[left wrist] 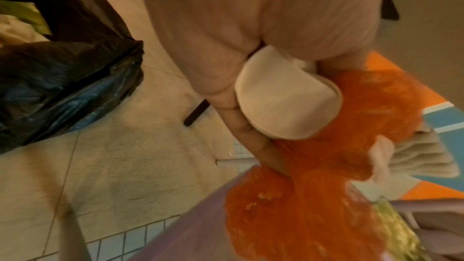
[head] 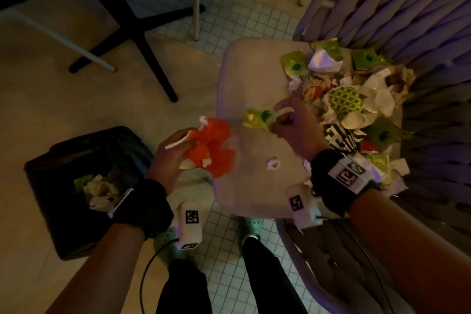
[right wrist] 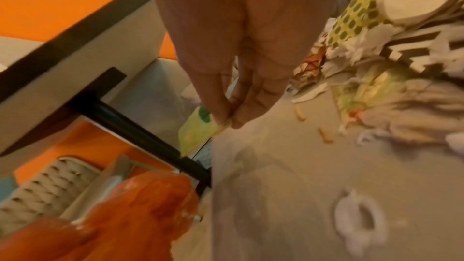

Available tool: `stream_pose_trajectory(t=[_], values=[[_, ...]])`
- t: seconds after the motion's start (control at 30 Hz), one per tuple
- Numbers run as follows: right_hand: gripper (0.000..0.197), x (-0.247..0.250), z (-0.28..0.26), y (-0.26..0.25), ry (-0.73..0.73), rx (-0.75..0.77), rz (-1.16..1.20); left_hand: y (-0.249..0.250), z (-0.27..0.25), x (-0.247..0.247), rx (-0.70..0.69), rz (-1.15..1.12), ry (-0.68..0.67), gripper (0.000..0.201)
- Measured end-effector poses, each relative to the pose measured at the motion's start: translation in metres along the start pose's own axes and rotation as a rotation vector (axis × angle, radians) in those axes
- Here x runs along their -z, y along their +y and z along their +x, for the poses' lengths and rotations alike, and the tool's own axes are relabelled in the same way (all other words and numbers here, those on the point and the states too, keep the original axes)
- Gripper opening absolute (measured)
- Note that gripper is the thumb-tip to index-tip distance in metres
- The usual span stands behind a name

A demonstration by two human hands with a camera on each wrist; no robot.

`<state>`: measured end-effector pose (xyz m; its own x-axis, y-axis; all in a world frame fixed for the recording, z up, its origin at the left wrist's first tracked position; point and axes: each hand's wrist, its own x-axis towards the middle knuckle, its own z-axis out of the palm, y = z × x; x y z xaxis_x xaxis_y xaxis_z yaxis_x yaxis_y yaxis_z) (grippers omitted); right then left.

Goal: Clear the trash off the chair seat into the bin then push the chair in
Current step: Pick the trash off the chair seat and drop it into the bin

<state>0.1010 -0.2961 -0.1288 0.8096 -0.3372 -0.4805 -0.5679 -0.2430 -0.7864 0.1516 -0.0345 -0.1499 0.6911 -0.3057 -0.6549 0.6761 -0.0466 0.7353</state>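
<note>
Bin [head: 76, 186] on floor at left, part full. Left hand [head: 170, 153] grips orange wrapper [head: 214, 150] plus a white scrap, between bin and chair seat [head: 249, 89]. Right hand [head: 293, 122] pinches green packet [head: 257, 117] over the seat; trash pile [head: 356, 109] remains behind. Risk: loose bundle sheds scraps onto floor short of bin.

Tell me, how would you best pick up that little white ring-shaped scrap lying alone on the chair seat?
I would come straight down from above and pinch one side of the white ring-shaped scrap, probably with fingertips. It lies flat on the bare chair seat, apart from the trash pile, so nothing blocks a hand from above.
</note>
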Motion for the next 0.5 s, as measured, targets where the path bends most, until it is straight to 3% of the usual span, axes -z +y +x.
stream_pose_trajectory(t=[0.1,0.17,0.4,0.5], values=[[0.046,-0.041,-0.024,-0.018,-0.155,0.008,0.063,-0.005,-0.018,0.037,-0.014,-0.043,0.062,0.032],[0.039,-0.086,-0.035,-0.03,-0.239,0.041,0.074,-0.012,-0.033,0.073,-0.005,-0.044,0.144,0.029],[0.025,-0.31,-0.06,-0.026,-0.468,-0.14,-0.067,-0.087,-0.085,0.258,0.198,0.015,0.516,0.021],[0.024,-0.403,-0.064,-0.002,-0.511,-0.273,-0.152,-0.137,-0.103,0.328,0.255,0.025,0.631,0.031]])
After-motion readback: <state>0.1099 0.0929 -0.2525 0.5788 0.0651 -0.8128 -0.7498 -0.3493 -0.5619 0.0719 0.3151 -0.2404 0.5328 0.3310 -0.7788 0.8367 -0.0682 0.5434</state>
